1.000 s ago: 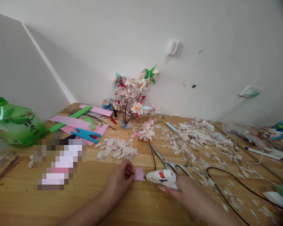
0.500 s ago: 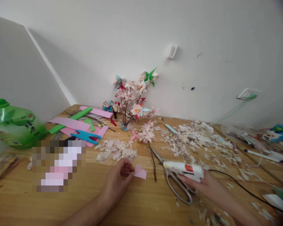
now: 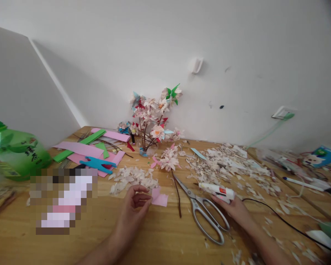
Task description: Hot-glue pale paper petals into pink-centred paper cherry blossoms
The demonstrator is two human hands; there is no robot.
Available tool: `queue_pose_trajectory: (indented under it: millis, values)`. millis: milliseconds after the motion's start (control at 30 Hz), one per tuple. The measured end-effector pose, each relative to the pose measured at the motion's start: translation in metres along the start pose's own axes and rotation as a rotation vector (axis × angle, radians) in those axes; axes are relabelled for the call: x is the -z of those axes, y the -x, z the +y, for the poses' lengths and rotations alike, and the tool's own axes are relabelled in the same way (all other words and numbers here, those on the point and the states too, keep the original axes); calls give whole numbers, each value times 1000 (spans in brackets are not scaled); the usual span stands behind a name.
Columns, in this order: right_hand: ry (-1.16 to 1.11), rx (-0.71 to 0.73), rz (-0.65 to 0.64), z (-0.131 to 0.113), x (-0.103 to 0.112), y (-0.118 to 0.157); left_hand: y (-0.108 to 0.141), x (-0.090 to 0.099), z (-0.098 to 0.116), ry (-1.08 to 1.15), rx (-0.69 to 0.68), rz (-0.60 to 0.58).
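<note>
Left hand narrow, thumb and fingers pinching the edge of a small pink piece; right hand wrapped around a white glue gun, off to the right. Biggest first: we have the wooden tabletop under everything, then the green bottle at far left and the flower arrangement at the back by the wall. Next, silver scissors lying between the hands, beside a single pale-pink flower whose brown stem points toward us. Then the glue gun, nozzle facing left over the scissors, well apart from the pink piece. Smallest, the pink piece, sticking out right of the left fingertips, just in front of the loose petals; can't tell if it touches the wood. We read the step as holding the piece ready with the gun kept aside. Our judgement: moving on calls for a light, steady pinch, the piece's free side left exposed, and the nozzle kept off fingertips and scissors. Trigger squeeze: can't tell.
</note>
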State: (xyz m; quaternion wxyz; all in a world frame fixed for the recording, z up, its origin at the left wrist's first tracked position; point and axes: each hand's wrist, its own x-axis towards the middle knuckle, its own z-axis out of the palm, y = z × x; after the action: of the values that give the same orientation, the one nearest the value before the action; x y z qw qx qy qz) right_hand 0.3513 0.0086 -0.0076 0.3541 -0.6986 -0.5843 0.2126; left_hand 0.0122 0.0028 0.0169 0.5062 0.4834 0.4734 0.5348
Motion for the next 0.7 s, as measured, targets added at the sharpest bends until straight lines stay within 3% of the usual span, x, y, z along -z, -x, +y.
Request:
queue_pose_trajectory:
  millis: [200,333,433,500,633,700]
  values:
    - [12,41,20,7,6,-2,0,0,0,69,-8,23]
    - [64,195,308,-9,29,8,-2,0,-1,182,26,-19]
    - [121,373,452,-47,38,25,-3,-1,-3,280,53,-51]
    - [56,402,310,-80,29,38,-3,-2,-4,331,59,-80]
    - [-69,289,-316,-133,-16,55,0,-2,-6,348,79,-154]
    - [-182,231,-497,-147,-39,56,0,-2,-7,332,72,-205]
